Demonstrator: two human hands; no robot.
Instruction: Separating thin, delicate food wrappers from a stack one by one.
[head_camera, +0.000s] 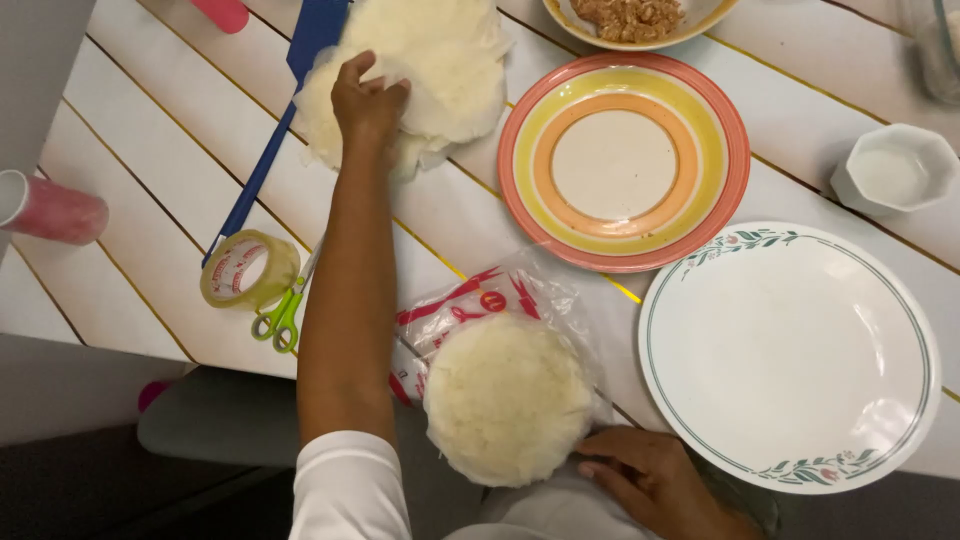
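My left hand (366, 100) reaches far across the white slatted table (170, 170) and pinches the edge of a loose pile of thin pale round wrappers (440, 60). My right hand (650, 475) rests at the near table edge, fingers curled on the clear plastic bag (500, 300) with red print. A tidy round stack of wrappers (507, 398) lies on that bag, just left of my right hand.
A striped orange-and-yellow plate (625, 165) sits centre. A large white floral-rimmed plate (790, 355) is at right, a small white bowl (893, 168) beyond it. A bowl of minced filling (632, 18) is at the top. Tape roll (248, 268), green-handled scissors (280, 318), blue strip (270, 150), pink cup (55, 208) lie left.
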